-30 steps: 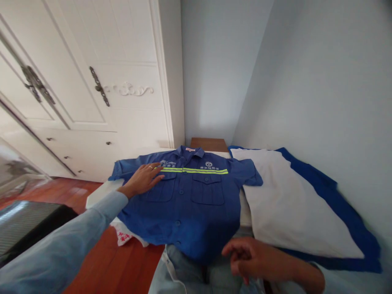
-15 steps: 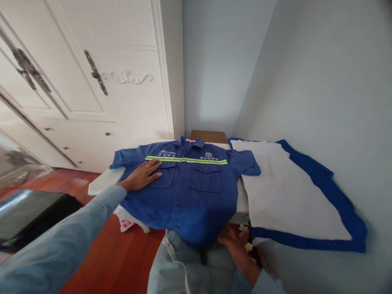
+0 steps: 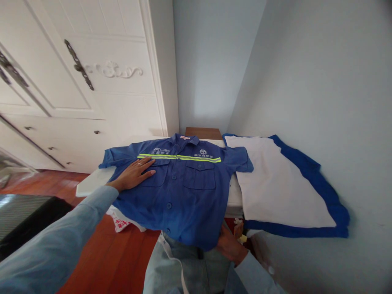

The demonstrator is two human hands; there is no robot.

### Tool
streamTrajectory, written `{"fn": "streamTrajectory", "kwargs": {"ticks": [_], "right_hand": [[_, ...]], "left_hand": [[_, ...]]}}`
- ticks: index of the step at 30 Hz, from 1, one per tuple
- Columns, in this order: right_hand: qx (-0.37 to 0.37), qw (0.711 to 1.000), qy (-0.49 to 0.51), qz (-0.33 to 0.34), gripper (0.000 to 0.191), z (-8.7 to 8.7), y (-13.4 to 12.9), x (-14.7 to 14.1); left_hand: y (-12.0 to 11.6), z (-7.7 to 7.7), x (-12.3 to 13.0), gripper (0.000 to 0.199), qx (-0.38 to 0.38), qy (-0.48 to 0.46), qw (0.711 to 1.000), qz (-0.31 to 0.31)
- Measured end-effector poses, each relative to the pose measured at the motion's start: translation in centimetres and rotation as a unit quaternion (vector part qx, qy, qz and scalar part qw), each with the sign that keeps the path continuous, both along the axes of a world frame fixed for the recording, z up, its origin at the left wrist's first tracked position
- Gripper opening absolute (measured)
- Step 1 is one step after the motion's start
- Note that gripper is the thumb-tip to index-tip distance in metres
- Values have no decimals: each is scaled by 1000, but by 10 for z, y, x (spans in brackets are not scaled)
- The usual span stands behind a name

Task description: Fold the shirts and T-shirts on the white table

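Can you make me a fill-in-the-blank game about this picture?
1. The left hand wears a ____ on one finger.
2. The blue shirt has ____ chest pockets.
3. The bigger cloth under the white cloth is coloured ____.

Missing words: ring; two; blue.

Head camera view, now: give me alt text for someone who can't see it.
A blue short-sleeved shirt with a yellow-green stripe lies front up across a white table. A person's left hand rests flat on its chest, the right hand at its lower edge. White cloth over blue fabric is at right, a white wardrobe at left.
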State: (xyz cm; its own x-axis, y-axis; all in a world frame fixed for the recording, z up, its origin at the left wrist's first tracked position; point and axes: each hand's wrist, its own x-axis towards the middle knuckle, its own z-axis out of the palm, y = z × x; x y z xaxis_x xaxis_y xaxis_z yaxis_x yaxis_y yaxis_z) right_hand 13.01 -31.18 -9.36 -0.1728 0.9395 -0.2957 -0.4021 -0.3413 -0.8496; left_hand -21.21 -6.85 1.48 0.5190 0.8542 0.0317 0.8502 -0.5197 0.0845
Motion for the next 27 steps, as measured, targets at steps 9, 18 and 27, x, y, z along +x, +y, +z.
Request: {"fn": "streamTrajectory", "kwargs": {"ticks": [9,18,27], "right_hand": [[33,981,-156,110,59,20,11,38],[7,970,-216,-111,58,15,-53,104],[-69,990,-44,-114,74,-16,-77,64]], "left_hand": [[1,0,0,76,-5,-4,1000,3],[1,-1,2,90,-22,8,1000,16],[15,19,13,73,25,25,998,48]]}}
